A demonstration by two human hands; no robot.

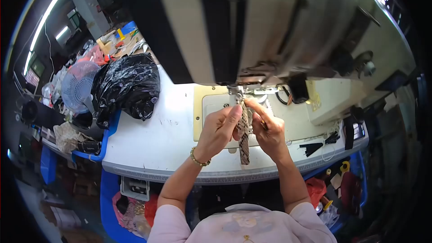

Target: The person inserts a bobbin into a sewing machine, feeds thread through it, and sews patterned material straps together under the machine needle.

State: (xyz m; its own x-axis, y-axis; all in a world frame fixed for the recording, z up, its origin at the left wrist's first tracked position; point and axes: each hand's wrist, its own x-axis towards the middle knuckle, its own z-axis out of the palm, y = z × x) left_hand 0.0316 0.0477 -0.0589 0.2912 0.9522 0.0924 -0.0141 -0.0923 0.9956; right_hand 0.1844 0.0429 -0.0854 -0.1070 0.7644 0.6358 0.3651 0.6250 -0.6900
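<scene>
A narrow snakeskin-patterned strip (244, 146) runs from the presser foot (238, 91) of a sewing machine (220, 31) toward me, its near end hanging free. My left hand (216, 130) is closed on the strip's left edge, thumb on top, just in front of the foot. From the other side, my right hand (271, 132) is at the strip, its index finger reaching to it close by the foot and its other fingers curled. The needle and the strip's far end are hidden under the machine head.
A black plastic bag (128, 85) stands on the left of the white table (148, 141), near a translucent basket (78, 85). Black pieces and thread (319, 144) lie at right. Blue bins (110, 198) with materials sit below the table edge.
</scene>
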